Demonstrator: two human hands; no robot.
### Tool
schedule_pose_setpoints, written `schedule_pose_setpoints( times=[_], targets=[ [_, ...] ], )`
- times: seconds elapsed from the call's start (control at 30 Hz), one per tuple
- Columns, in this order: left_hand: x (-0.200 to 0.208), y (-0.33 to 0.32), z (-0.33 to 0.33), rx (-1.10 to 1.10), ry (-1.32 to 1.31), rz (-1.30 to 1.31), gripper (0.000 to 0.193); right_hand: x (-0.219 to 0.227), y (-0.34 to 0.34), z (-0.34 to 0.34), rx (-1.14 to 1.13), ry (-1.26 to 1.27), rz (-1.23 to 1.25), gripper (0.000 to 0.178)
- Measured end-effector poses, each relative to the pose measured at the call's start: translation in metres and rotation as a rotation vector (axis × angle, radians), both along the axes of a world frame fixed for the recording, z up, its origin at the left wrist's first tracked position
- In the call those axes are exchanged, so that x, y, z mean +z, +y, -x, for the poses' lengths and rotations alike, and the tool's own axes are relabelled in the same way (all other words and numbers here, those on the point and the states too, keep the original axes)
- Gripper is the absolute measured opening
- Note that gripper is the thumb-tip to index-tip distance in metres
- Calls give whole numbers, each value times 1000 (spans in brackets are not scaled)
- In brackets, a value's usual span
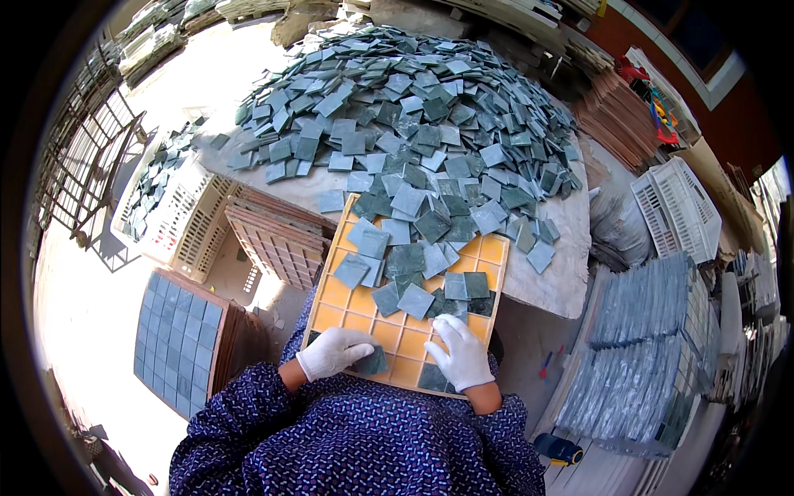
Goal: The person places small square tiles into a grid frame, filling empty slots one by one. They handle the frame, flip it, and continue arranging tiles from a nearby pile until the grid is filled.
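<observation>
Tabletop (542,289): carried a tile heap (405,107). Tray (341,304): lay before the heap, at the near edge, loose tiles (405,260) upon it. Left: stood a crate (184,219), a tray stack (229,351) before it. Right: stood tile bundles (616,384), a basket (678,211) behind.

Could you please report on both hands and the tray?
Left hand touching a tile. Right hand over grid tray, near right. Loose tiles cover much of far half.

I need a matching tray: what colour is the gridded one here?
The gridded tray is yellow-orange inside, shown best in the head view.
</observation>
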State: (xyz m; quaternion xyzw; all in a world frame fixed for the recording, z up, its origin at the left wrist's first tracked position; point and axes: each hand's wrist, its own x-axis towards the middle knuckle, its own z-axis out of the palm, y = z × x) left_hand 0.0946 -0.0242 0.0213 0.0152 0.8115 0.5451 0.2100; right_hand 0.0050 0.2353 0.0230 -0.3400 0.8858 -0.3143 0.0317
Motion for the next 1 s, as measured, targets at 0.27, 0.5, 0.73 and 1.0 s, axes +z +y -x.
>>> schedule_pose_setpoints(
  times=[0.27, 0.5, 0.73, 1.0],
  targets=[
    [3, 5, -10, 168, 579, 325, 38, -4, -46, 28, -87, 104, -170, 59],
    [6, 9, -16, -111, 564, 632, 59, 3, -48, 26, -105, 52, -117, 53],
    [2, 0, -16, 58, 532, 487, 57, 7, -8, -34, 144, -205, -232, 55],
    [12, -15, -23, 234, 517, 476, 59, -7, -5, -54, 167, -54, -215, 54]
  ],
)
